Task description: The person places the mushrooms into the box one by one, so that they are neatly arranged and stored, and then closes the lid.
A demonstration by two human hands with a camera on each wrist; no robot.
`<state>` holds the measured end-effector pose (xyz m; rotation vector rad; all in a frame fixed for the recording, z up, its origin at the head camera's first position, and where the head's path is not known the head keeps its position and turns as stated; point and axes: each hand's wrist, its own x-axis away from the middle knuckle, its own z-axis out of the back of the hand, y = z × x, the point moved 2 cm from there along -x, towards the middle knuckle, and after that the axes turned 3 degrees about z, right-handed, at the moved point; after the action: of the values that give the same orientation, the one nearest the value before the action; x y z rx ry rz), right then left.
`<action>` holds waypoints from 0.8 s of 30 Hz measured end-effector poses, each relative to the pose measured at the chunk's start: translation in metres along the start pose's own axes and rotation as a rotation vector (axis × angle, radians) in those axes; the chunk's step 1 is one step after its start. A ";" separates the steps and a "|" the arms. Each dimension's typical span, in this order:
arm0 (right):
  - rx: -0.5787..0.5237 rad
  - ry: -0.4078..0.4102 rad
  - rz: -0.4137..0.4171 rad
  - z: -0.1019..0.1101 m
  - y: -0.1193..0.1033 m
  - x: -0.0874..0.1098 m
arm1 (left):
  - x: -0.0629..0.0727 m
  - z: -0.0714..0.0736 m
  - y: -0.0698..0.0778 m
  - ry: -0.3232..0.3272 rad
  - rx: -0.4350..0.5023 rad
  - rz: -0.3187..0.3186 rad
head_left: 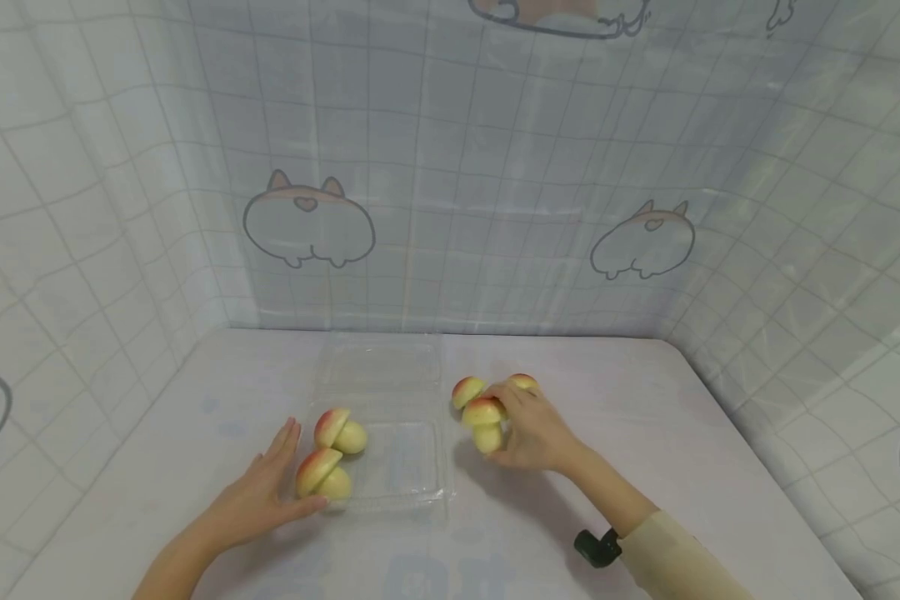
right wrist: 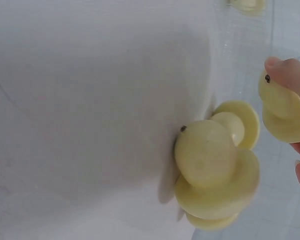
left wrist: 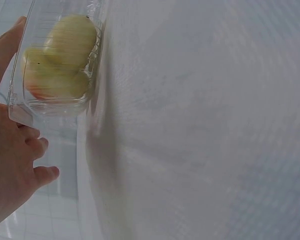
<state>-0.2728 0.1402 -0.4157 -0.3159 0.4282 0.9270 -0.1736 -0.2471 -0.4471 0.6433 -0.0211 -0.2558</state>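
Observation:
A clear plastic clamshell container [head_left: 412,500] lies with its lid [head_left: 381,365] folded back. Inside its left part are two mushroom-shaped pieces, the rear one [head_left: 352,437] and the front one [head_left: 335,483], yellow with reddish caps. My left hand [head_left: 251,504] is at the container's left front corner, fingers extended along its side and thumb by the front rim. Right of the container, my right hand [head_left: 536,433] grips another mushroom-shaped piece [head_left: 486,412], lifted off the table in the right wrist view. More such pieces [right wrist: 207,155] lie below and behind that hand, partly hidden.
A black object [head_left: 598,548] lies beside the right sleeve [head_left: 667,554], partly covered by it. The white table [head_left: 607,375] ends at a grid-patterned curtain [head_left: 487,283] behind, with similar curtain walls at both sides.

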 end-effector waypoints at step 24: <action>0.088 0.056 0.034 0.021 -0.006 -0.013 | 0.001 0.002 0.003 0.013 -0.065 -0.006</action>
<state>-0.2699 0.1371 -0.3910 -0.2552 0.5261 0.9308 -0.1723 -0.2463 -0.4436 0.5800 0.0016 -0.2570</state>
